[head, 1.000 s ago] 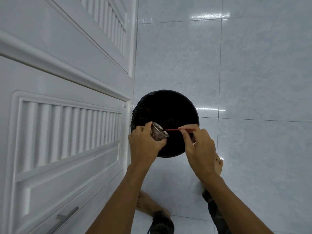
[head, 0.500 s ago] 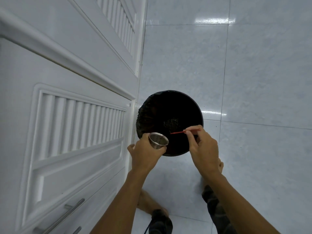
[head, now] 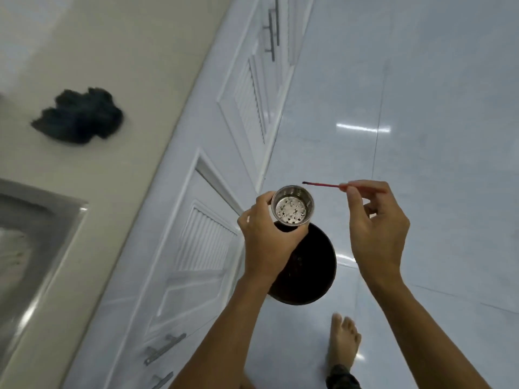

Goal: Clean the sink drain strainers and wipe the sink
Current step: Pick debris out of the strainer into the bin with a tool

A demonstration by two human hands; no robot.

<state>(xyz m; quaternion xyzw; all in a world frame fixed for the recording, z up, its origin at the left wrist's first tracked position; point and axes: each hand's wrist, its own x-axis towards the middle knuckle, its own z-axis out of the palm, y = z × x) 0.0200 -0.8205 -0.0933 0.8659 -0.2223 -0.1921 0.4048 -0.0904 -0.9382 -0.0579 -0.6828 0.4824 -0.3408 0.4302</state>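
My left hand (head: 266, 237) wraps its fingers round the steel strainer (head: 292, 209), held above the bin (head: 309, 265). It looks light, rigid and possibly slick, so I grip its wall. At three o'clock, my right hand (head: 376, 228) pinches a thin red stick (head: 323, 185).

Bare forearms without sleeves, a bare foot (head: 344, 338), and a dark patterned trouser cuff (head: 341, 377) above it.
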